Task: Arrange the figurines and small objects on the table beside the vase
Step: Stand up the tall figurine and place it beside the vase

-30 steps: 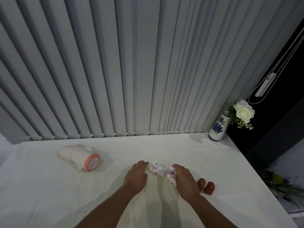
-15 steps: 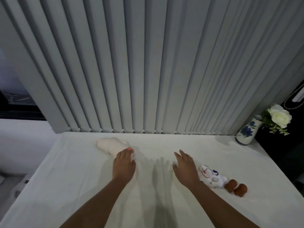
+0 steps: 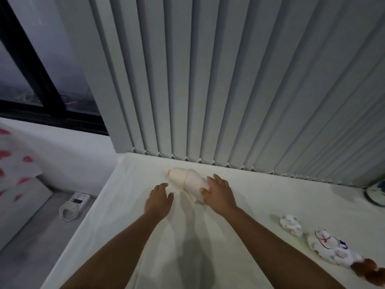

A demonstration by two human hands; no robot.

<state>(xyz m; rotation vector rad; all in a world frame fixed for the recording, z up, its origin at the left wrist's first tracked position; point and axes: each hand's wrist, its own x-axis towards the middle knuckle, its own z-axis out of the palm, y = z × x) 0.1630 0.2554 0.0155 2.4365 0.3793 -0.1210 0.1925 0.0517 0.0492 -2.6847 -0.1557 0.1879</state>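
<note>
A cream, bottle-shaped object (image 3: 184,180) lies on its side on the white table (image 3: 187,257), near the blinds. My right hand (image 3: 218,195) is closed around its right end. My left hand (image 3: 159,200) hovers just in front of its left part, fingers apart and holding nothing. At the right, a small white figurine (image 3: 291,225) lies beside a larger white figurine (image 3: 327,245) with red and blue marks. Two brown pieces (image 3: 368,270) sit at the frame's edge. Only the base of the blue-and-white vase (image 3: 375,195) shows at the far right.
Grey vertical blinds (image 3: 229,90) hang along the table's back edge. The table's left edge drops to a grey floor where a white power strip (image 3: 76,202) lies with its coiled cable. A dark-framed window (image 3: 31,80) is at the left.
The view has swung left. My right hand moved left from the table's middle onto the cream object. My left hand came off the object and now hovers in front of it.
</note>
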